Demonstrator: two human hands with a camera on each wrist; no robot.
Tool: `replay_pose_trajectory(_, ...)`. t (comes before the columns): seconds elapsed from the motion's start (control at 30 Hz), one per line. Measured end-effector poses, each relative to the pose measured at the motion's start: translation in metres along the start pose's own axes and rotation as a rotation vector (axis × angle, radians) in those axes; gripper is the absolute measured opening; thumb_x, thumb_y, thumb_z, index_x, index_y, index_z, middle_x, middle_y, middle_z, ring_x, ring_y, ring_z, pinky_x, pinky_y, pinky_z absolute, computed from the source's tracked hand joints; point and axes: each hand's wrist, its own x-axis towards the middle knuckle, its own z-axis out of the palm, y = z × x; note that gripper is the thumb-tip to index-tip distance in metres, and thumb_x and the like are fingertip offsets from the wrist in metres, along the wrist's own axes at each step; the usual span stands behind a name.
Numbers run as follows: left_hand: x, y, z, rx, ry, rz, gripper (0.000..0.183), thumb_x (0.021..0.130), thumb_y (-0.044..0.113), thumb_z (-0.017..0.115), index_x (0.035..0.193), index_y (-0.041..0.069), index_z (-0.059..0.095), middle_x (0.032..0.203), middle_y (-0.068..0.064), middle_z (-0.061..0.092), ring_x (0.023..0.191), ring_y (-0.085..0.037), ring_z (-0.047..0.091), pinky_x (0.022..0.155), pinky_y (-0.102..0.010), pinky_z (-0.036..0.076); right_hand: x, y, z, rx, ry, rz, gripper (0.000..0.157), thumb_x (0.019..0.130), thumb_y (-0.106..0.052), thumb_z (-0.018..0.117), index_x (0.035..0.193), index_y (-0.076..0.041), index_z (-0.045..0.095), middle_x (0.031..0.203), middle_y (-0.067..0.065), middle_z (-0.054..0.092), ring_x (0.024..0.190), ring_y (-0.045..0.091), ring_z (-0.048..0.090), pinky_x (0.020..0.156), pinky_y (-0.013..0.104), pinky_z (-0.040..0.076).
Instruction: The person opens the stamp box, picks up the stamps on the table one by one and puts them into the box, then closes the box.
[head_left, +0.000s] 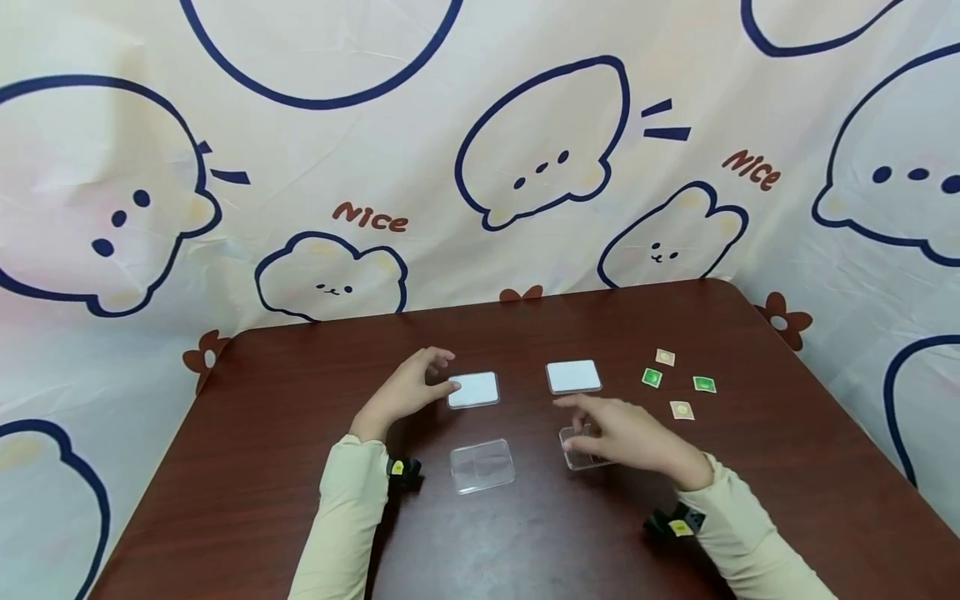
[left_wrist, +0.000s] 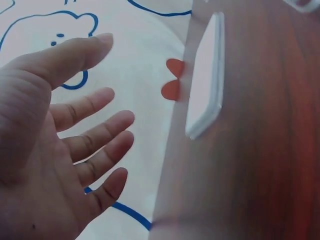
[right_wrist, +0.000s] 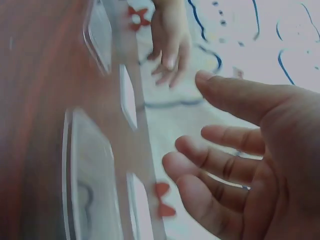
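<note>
My left hand (head_left: 408,390) hovers at the left side of a white card in a clear case (head_left: 474,390); its thumb overlaps the card's edge in the head view. In the left wrist view the palm shows, fingers spread and holding nothing. My right hand (head_left: 626,432) is over a clear plastic lid (head_left: 581,459), partly hiding it. The right wrist view shows its fingers (right_wrist: 235,165) loosely bent with nothing between them. A second white card in a clear case (head_left: 573,377) lies beyond the right hand. Another clear lid (head_left: 482,467) lies nearer, between the forearms.
Two green square pieces (head_left: 652,378) and two beige ones (head_left: 682,410) lie scattered at the right on the dark wooden table (head_left: 300,500). A cartoon-printed cloth (head_left: 427,167) hangs behind and beside the table. Each wrist wears a black camera (head_left: 405,471).
</note>
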Motion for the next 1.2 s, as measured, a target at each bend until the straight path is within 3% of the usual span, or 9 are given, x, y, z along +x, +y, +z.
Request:
replay_pose_trajectory(0.2, 0.009, 0.015, 0.002, 0.002, 0.025, 0.027, 0.056, 0.088, 0.032, 0.07, 0.135, 0.008, 0.051, 0.13, -0.014, 0.054, 0.12, -0.031, 0.05, 0.1, -0.048, 0.044, -0.017, 0.033, -0.027, 0.054, 0.083, 0.06, 0.052, 0.087, -0.033, 0.072, 0.13, -0.01, 0.057, 0.093, -0.005, 0.06, 0.076, 0.005, 0.053, 0.064, 0.023, 0.046)
replay_pose_trajectory(0.33, 0.023, 0.028, 0.008, 0.02, 0.024, 0.049, 0.06, 0.086, 0.038, 0.072, 0.135, 0.01, 0.052, 0.131, -0.013, 0.055, 0.122, -0.031, 0.049, 0.1, -0.048, 0.044, -0.031, 0.059, -0.042, 0.061, 0.13, 0.111, 0.057, 0.087, -0.036, 0.07, 0.133, -0.007, 0.053, 0.109, 0.009, 0.062, 0.096, 0.02, 0.058, 0.079, 0.037, 0.051)
replay_pose_trajectory(0.5, 0.043, 0.049, 0.02, 0.016, 0.003, 0.089, 0.068, 0.081, 0.045, 0.075, 0.136, 0.012, 0.051, 0.133, -0.012, 0.054, 0.123, -0.031, 0.048, 0.099, -0.048, 0.043, -0.048, 0.088, -0.054, 0.055, 0.14, 0.189, 0.062, 0.086, -0.035, 0.072, 0.134, -0.002, 0.05, 0.119, 0.019, 0.055, 0.11, 0.034, 0.054, 0.086, 0.051, 0.05)
replay_pose_trajectory(0.83, 0.066, 0.073, 0.047, -0.018, -0.121, 0.074, 0.076, 0.078, 0.045, 0.078, 0.141, 0.015, 0.046, 0.134, -0.011, 0.051, 0.123, -0.031, 0.044, 0.097, -0.047, 0.043, -0.064, 0.127, -0.053, -0.084, 0.132, 0.262, 0.067, 0.079, -0.04, 0.077, 0.131, -0.005, 0.054, 0.118, 0.022, 0.049, 0.106, 0.037, 0.046, 0.08, 0.052, 0.035)
replay_pose_trajectory(1.03, 0.078, 0.076, 0.059, -0.025, -0.19, 0.07, 0.078, 0.078, 0.043, 0.078, 0.142, 0.015, 0.043, 0.134, -0.01, 0.05, 0.122, -0.027, 0.046, 0.097, -0.045, 0.044, -0.067, 0.137, -0.049, -0.078, 0.095, 0.277, 0.07, 0.078, -0.043, 0.078, 0.132, -0.006, 0.053, 0.118, 0.021, 0.046, 0.105, 0.037, 0.045, 0.079, 0.051, 0.034)
replay_pose_trajectory(1.2, 0.087, 0.077, 0.069, -0.048, -0.23, 0.076, 0.077, 0.078, 0.042, 0.079, 0.14, 0.012, 0.045, 0.132, -0.012, 0.052, 0.119, -0.027, 0.05, 0.097, -0.043, 0.045, -0.068, 0.148, -0.047, -0.025, 0.085, 0.266, 0.058, 0.085, -0.032, 0.074, 0.13, -0.003, 0.053, 0.113, 0.018, 0.048, 0.096, 0.027, 0.049, 0.08, 0.046, 0.04)
